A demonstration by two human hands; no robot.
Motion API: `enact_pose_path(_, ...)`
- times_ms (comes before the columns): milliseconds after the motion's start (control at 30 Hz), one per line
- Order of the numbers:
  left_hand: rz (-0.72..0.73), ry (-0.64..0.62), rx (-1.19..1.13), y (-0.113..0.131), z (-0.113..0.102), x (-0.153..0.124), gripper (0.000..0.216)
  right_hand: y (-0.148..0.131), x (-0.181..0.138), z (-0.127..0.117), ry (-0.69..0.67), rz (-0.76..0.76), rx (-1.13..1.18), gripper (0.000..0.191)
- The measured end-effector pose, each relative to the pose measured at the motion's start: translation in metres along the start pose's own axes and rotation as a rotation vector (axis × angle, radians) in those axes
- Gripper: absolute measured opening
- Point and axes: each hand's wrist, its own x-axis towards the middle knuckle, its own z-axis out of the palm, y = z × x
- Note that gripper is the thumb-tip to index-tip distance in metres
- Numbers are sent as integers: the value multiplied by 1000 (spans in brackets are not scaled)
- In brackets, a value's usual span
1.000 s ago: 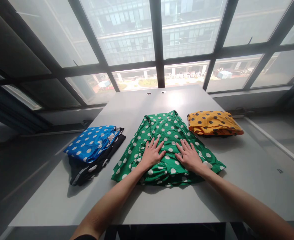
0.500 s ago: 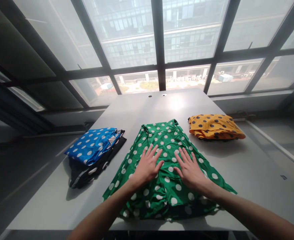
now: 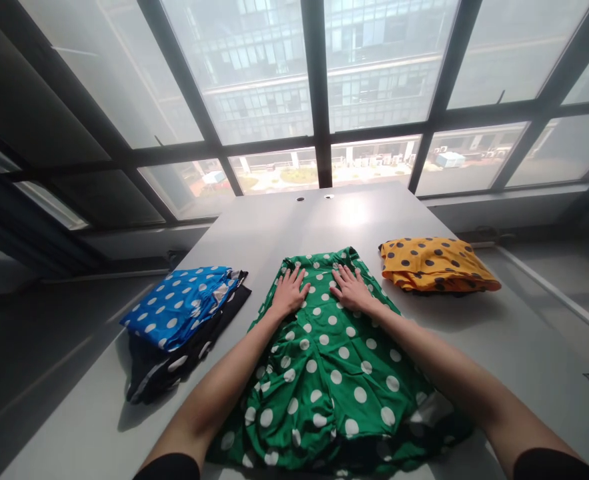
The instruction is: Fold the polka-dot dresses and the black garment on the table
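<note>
A green skirt with white polka dots (image 3: 324, 360) lies spread on the table, its narrow waist end pointing toward the window and its wide hem toward me. My left hand (image 3: 290, 292) rests flat on the upper left of the cloth, fingers spread. On the upper right, my right hand (image 3: 351, 288) presses flat with its fingers apart. Neither hand grips the fabric. Creases run down the middle and along the lower left of the skirt, and the hem lies partly in shadow.
On the left, a folded blue polka-dot cloth (image 3: 179, 305) sits on a folded black cloth (image 3: 161, 377). A folded yellow cloth with dark dots (image 3: 437, 263) lies to the right. Beneath them is a white table (image 3: 264, 223), its far end at large windows, with two round holes there.
Both hands have slid away from me, from the skirt's middle up near its waist end. They stay flat on the cloth. The view has shifted slightly.
</note>
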Motion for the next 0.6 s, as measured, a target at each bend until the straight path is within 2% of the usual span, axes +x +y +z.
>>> enact_pose_path(133,50,154,-74,-11,-12,17,53,3,23,-24,155,95,141,56)
enact_pose_path(233,-48,194,-153,-19,-29,48,49,18,59,-55,211,172,207,52)
enact_pose_path(367,-175,60,-228,-39,-44,94,52,50,108,-83,28,221,279,51)
enact_pose_path(467,-170,-67,-310,-54,-47,116,47,69,132,-88,-153,227,358,44)
enact_pose_path(600,-137,-242,-429,-70,-53,131,48,85,149,-93,-293,287,400,45)
